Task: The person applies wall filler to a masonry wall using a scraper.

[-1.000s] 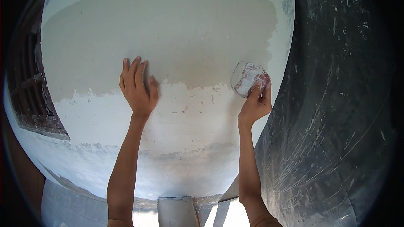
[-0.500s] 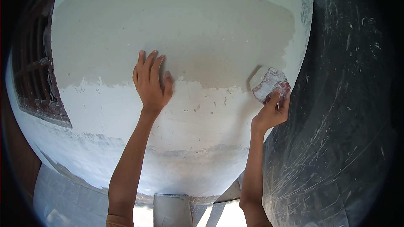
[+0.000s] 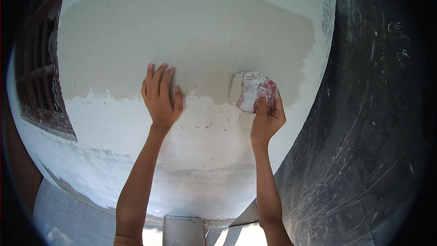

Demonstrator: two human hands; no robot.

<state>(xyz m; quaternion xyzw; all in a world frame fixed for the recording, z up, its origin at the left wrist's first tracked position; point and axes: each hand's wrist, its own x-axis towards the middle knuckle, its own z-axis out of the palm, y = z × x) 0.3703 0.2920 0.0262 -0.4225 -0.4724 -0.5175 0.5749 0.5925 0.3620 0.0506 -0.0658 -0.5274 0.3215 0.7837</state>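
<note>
A pale wall (image 3: 205, 132) faces me, with a wide grey, damp-looking band of putty (image 3: 191, 32) across its upper part. My left hand (image 3: 161, 95) rests against it at the lower edge of that band, fingers spread and holding nothing. To the right, my right hand (image 3: 268, 118) grips a flat putty spreader (image 3: 252, 91), thumb on its near face and fingers behind. The spreader is reddish and smeared with white putty. It lies at or very near the wall surface where grey meets white; its far edge is hidden.
A dark wooden window frame with bars (image 3: 43, 77) is set at the left. A dark sheet splashed with white (image 3: 346, 141) covers the right side. Below the wall, between my forearms, stands a grey box-like object (image 3: 183, 230).
My right hand has moved left along the wall with the putty spreader. My left hand stays spread on the wall; the whole view has shifted slightly.
</note>
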